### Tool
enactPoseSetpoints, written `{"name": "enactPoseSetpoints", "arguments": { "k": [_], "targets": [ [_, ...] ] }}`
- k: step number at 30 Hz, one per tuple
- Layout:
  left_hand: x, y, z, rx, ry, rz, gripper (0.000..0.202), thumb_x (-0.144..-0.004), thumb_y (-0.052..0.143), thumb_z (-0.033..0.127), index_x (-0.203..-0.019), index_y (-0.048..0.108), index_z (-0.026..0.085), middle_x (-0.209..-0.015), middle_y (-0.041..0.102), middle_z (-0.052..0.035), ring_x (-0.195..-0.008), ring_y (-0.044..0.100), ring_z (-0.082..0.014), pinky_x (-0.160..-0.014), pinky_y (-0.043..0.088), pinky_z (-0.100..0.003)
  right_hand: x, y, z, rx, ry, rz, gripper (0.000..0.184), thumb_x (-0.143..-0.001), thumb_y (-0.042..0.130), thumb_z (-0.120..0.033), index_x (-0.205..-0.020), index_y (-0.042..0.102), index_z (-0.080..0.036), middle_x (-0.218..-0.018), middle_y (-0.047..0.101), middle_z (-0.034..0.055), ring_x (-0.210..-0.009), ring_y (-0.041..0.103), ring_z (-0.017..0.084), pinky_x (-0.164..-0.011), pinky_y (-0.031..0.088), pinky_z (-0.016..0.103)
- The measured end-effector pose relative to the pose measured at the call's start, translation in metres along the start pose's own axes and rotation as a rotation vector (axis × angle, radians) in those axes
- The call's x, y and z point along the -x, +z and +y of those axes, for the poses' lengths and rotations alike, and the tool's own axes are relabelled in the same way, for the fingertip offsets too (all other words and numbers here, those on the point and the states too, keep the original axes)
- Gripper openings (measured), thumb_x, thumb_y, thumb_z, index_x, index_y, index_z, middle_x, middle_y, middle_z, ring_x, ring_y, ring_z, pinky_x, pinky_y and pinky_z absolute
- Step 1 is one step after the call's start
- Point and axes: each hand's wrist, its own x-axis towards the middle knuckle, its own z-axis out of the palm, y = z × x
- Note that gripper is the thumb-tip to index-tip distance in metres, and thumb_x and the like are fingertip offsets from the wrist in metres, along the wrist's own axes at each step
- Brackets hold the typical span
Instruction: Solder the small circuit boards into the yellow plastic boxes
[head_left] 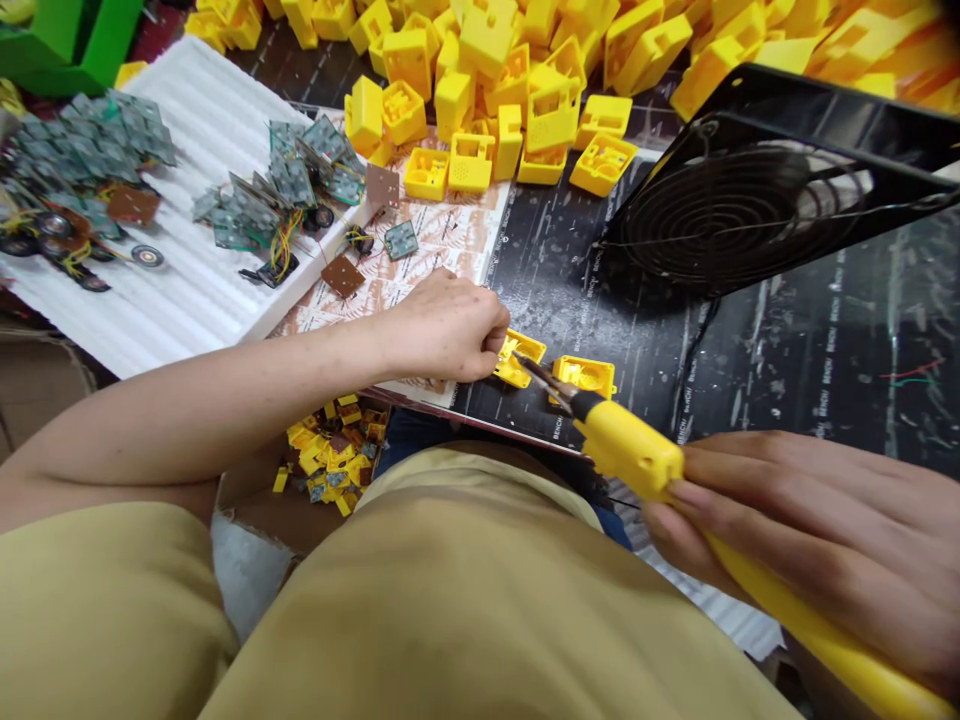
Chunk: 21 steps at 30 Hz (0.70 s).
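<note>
My right hand (817,540) grips a yellow-handled soldering iron (637,450), its tip pointing left into a small yellow plastic case (527,347). My left hand (450,320) is closed at the left side of that case, fingers curled; the fingertips are hidden behind the hand. Whether the tip touches the plastic I cannot tell. A second open yellow case (585,376) lies just to the right, partly behind the iron. Beyond my left hand are a small green circuit board (401,240) and a brown square board (343,277).
A white foam tray (202,100) at the left bears heaps of circuit boards (97,140) with wired speakers. Many yellow cases (480,80) are piled at the back. A black fan (720,200) stands at the right. Below the table edge, a box holds yellow parts (337,450).
</note>
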Motion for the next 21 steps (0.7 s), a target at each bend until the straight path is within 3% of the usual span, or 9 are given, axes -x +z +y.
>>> {"name": "enactPoseSetpoints", "arguments": {
  "k": [3,6,10,15,19,21],
  "targets": [
    [0.0,-0.001,-0.001,-0.012,0.013,-0.003,0.014,-0.075,0.06,0.02,-0.078,0.074,0.02,-0.076,0.073,-0.0006,-0.076,0.067,-0.0185,-0.073,0.044,-0.028,0.003,-0.005,0.011,0.003,-0.114,-0.033,0.02,-0.081,0.078,-0.015,-0.091,0.061,-0.019,-0.076,0.071,0.0016,-0.075,0.07,0.012,-0.068,0.06,0.026],
    [0.0,-0.002,-0.001,-0.018,0.018,-0.012,0.013,-0.074,0.06,0.02,-0.076,0.073,0.021,-0.074,0.072,-0.0002,-0.074,0.065,-0.0177,-0.072,0.043,-0.027,0.009,-0.004,0.013,-0.018,-0.062,0.001,0.027,-0.077,0.08,-0.011,-0.096,0.062,-0.02,-0.08,0.072,0.0007,-0.075,0.071,0.014,-0.067,0.061,0.026],
    [0.0,-0.002,0.0,-0.006,0.003,-0.024,0.01,-0.073,0.061,0.02,-0.075,0.071,0.021,-0.073,0.071,-0.0009,-0.075,0.065,-0.019,-0.075,0.043,-0.029,0.015,0.0,0.007,-0.079,0.061,0.05,0.043,-0.079,0.075,-0.007,-0.118,0.062,-0.022,-0.085,0.073,0.0001,-0.077,0.071,0.016,-0.069,0.062,0.028],
    [0.004,-0.004,-0.002,0.051,0.005,-0.003,0.007,-0.076,0.062,0.02,-0.076,0.069,0.02,-0.075,0.069,-0.0013,-0.08,0.065,-0.0208,-0.082,0.045,-0.032,0.011,0.004,0.004,0.015,0.151,0.088,0.057,-0.081,0.074,-0.007,-0.133,0.056,-0.024,-0.085,0.074,0.0001,-0.077,0.071,0.013,-0.074,0.06,0.024],
    [0.02,0.0,-0.022,0.24,0.047,0.087,0.024,-0.075,0.07,0.028,-0.097,0.071,0.02,-0.092,0.073,-0.0024,-0.089,0.067,-0.0208,-0.087,0.047,-0.031,0.011,0.007,0.009,0.067,0.038,0.113,0.051,-0.088,0.069,-0.015,-0.136,0.054,-0.022,-0.076,0.073,0.0,-0.065,0.07,0.012,-0.061,0.058,0.02],
    [0.029,0.009,-0.035,0.39,0.074,0.141,0.026,-0.078,0.067,0.03,-0.101,0.07,0.019,-0.098,0.074,-0.0035,-0.091,0.068,-0.0185,-0.085,0.049,-0.028,0.015,0.008,0.008,0.064,0.127,0.142,0.04,-0.091,0.067,-0.023,-0.13,0.059,-0.027,-0.076,0.073,-0.0012,-0.061,0.068,0.012,-0.052,0.054,0.019]
  ]
}}
